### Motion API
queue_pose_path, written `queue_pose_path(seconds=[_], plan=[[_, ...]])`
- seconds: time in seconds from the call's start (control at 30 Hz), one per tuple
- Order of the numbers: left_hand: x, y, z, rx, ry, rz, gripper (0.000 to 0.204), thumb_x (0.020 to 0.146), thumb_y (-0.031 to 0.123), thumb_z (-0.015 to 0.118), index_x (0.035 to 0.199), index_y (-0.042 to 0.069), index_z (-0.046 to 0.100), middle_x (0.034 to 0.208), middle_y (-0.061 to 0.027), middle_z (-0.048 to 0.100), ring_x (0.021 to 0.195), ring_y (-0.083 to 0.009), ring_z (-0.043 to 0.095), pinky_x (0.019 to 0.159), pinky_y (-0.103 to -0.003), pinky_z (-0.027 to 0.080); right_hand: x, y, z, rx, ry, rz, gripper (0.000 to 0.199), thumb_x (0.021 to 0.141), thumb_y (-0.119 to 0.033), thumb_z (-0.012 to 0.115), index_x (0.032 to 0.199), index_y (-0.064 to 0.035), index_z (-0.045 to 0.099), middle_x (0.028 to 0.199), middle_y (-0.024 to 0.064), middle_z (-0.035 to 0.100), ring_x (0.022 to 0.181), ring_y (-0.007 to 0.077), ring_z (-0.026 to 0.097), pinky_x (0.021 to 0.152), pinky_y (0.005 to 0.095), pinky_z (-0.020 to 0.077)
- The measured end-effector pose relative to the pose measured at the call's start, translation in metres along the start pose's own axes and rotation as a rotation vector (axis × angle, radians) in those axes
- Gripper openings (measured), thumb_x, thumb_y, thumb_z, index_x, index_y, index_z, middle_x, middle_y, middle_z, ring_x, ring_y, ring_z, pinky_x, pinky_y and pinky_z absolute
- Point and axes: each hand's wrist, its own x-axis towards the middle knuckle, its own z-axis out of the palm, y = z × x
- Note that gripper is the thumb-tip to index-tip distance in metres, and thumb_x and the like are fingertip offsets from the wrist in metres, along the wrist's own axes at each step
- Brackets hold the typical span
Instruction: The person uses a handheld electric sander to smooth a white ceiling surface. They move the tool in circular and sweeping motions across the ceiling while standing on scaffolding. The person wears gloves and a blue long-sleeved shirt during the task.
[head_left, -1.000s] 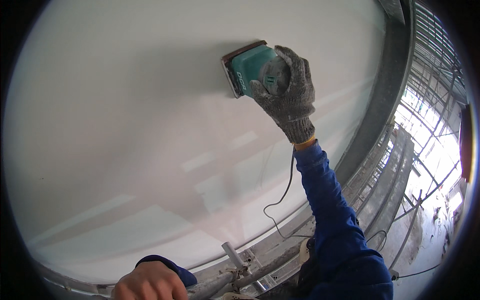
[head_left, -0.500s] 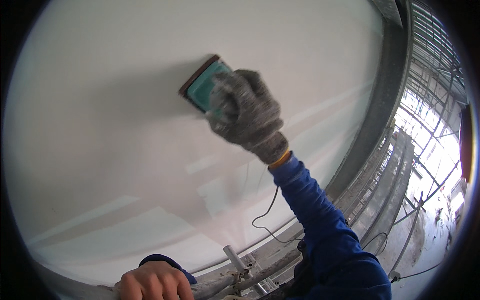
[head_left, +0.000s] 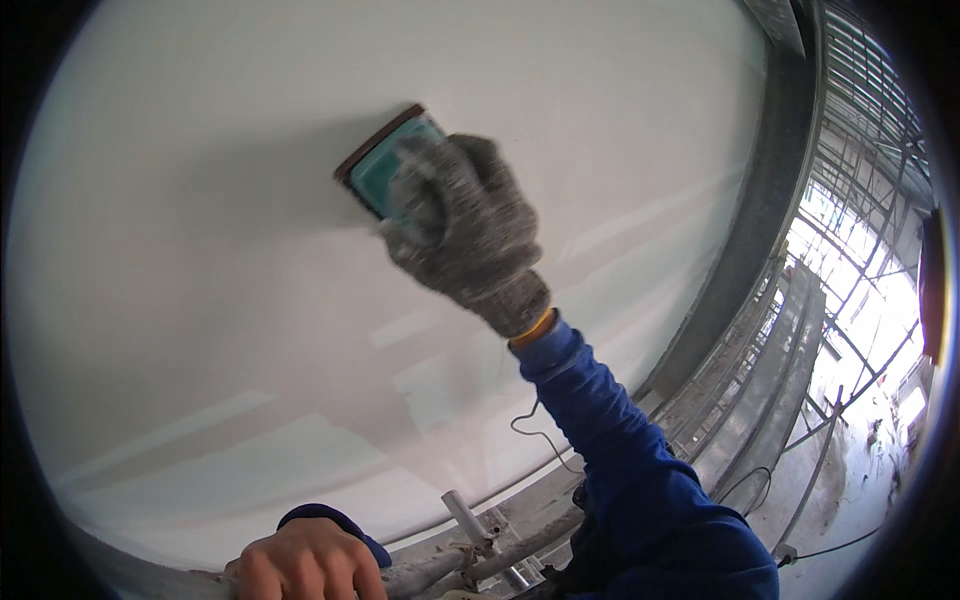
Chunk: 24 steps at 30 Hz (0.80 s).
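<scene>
Hands well apart: the right hand [head_left: 465, 225], in a grey knit glove [head_left: 512, 300], is clamped over the rounded top of a teal sander [head_left: 372, 178], fingers and thumb wrapped round it, slightly blurred; the left hand [head_left: 312, 562], bare, is low and to the left of the right one, knuckles up at a metal rail [head_left: 425, 572], fingertips cut off, so can't tell if it grips or just leans. Palm-over-top hold probably keeps the dark brown pad [head_left: 382, 140] flat on the pale panel [head_left: 200, 290] with even pressure; left hand likely there for balance. Cord [head_left: 540, 432] loops below the right wrist beside the blue sleeve [head_left: 625, 430], likely the sander's, join hidden; the slack should allow some reach. Smooth panel runs on left of and beyond the right hand, so sideways room looks ample. Limits: dark metal beam [head_left: 735, 240] well to the right of the right hand, panel's lower edge near the left hand, where a pipe stub [head_left: 462, 515] sticks up between the arms. Farther right, outside the beam: metal planks [head_left: 765, 375], then scaffolding [head_left: 880, 200].
</scene>
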Motion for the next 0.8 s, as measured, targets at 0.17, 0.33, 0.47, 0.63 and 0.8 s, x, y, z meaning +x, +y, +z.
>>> queue_pose_path(seconds=[0.17,0.33,0.47,0.63,0.8], plan=[[0.003,0.008,0.011,0.021,0.044,-0.036,0.023,0.094,0.028,0.058,0.081,0.01,0.064,0.071,-0.0084,0.066,0.054,-0.0177,0.062,0.047,-0.026,0.046,-0.003,-0.01,0.004,0.047,-0.011,-0.045,0.07,0.058,-0.023,0.084,0.124,-0.0232,0.058,0.114,0.0093,0.056,0.098,0.0286,0.063,0.074,0.039,0.0601],[-0.003,-0.001,-0.002,-0.028,-0.001,0.01,0.022,0.094,0.028,0.058,0.082,0.01,0.064,0.07,-0.0077,0.064,0.054,-0.0168,0.062,0.047,-0.026,0.047,0.007,0.038,-0.017,0.04,0.065,0.071,0.066,0.064,-0.023,0.081,0.125,-0.0216,0.055,0.114,0.01,0.054,0.098,0.0289,0.062,0.073,0.0416,0.0587],[0.001,0.0,0.0,-0.01,-0.003,0.007,0.022,0.095,0.026,0.057,0.082,0.01,0.064,0.07,-0.0068,0.064,0.055,-0.0157,0.061,0.048,-0.025,0.047,0.011,0.049,-0.019,0.029,0.151,0.178,0.068,0.064,-0.024,0.081,0.127,-0.0185,0.053,0.112,0.0094,0.054,0.094,0.0273,0.062,0.073,0.0398,0.0589],[0.007,0.002,0.002,0.004,-0.038,0.005,0.021,0.095,0.025,0.057,0.081,0.01,0.063,0.07,-0.006,0.064,0.054,-0.0147,0.06,0.047,-0.025,0.046,0.007,0.02,-0.003,0.079,0.163,0.093,0.07,0.063,-0.024,0.081,0.127,-0.0184,0.053,0.111,0.0106,0.054,0.095,0.0288,0.059,0.073,0.0414,0.058],[0.005,0.001,0.0,-0.007,-0.021,-0.015,0.023,0.095,0.025,0.057,0.079,0.01,0.062,0.069,-0.0061,0.063,0.053,-0.0144,0.06,0.047,-0.024,0.044,-0.023,-0.032,0.021,0.033,0.039,0.015,0.068,0.062,-0.027,0.083,0.124,-0.0222,0.057,0.113,0.0102,0.055,0.099,0.0294,0.061,0.072,0.0407,0.0592]])
